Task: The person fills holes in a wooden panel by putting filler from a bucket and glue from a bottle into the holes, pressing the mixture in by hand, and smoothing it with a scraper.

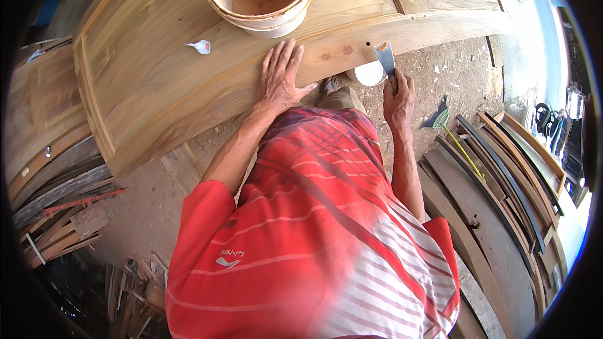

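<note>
A panelled wooden door (pixel 157 91) lies flat in front of me. My left hand (pixel 281 78) rests on its near edge, fingers stretched out, with nothing held. In my right hand (pixel 400 102) is a putty knife (pixel 385 59), its blade pointing up and away, with some brown paste at the tip. The blade is just off the door's near edge. On the door, beyond my left fingers, stands a white bucket (pixel 276 26) with brown residue inside. A small white nozzle-tipped bottle (pixel 202 46) lies to its left.
Below the door edge a white round container (pixel 366 74) sits near my feet. A green rake-like broom (pixel 443 118) leans by stacked boards and frames (pixel 487 213) on the right. Another panelled door (pixel 41 103) and wood scraps (pixel 135 292) are on the left.
</note>
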`<state>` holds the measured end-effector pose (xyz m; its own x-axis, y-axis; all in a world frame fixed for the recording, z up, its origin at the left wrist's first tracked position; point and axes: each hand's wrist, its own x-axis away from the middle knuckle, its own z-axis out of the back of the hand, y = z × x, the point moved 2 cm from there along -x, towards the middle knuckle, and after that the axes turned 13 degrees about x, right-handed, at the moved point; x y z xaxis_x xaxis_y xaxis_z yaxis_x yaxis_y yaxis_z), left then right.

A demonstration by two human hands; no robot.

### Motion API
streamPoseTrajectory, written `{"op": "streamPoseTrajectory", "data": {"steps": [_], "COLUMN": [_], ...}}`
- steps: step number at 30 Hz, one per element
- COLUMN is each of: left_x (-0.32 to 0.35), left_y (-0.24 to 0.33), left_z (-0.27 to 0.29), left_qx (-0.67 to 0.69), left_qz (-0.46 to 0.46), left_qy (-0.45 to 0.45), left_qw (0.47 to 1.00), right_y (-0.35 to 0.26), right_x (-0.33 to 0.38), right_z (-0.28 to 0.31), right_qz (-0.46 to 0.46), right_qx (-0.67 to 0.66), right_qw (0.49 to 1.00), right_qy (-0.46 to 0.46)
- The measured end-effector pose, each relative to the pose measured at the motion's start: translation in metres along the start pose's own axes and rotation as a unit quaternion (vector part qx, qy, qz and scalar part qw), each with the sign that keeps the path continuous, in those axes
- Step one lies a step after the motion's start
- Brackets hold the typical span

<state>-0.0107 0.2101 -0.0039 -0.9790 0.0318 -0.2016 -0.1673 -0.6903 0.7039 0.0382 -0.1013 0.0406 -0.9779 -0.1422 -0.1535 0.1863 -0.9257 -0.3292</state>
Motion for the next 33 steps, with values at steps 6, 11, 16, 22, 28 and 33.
{"op": "streamPoseTrajectory", "data": {"steps": [6,11,16,22,28,33], "left_x": [0.000,0.002,0.002,-0.004,-0.013,-0.003], "left_y": [0.002,0.004,0.004,0.005,0.016,0.014], "left_z": [0.001,0.001,0.003,0.005,0.005,-0.005], "left_qx": [-0.012,-0.007,-0.011,-0.011,-0.055,-0.055], "left_qz": [0.003,-0.003,0.001,-0.003,0.011,-0.020], "left_qy": [-0.001,0.002,-0.002,0.000,-0.036,-0.022], "left_qw": [1.000,1.000,1.000,1.000,0.998,0.998], "right_y": [0.010,0.010,0.006,-0.006,0.007,0.010], "right_x": [-0.016,-0.019,-0.017,-0.021,-0.019,0.000], "right_z": [0.004,-0.004,-0.010,0.000,0.005,0.015], "right_qz": [-0.016,0.008,0.018,0.029,0.031,-0.007], "right_qx": [0.026,0.021,0.031,0.044,0.027,0.005], "right_qw": [1.000,1.000,0.999,0.999,0.996,0.999], "right_qy": [0.002,-0.012,-0.003,-0.002,0.085,0.052]}}
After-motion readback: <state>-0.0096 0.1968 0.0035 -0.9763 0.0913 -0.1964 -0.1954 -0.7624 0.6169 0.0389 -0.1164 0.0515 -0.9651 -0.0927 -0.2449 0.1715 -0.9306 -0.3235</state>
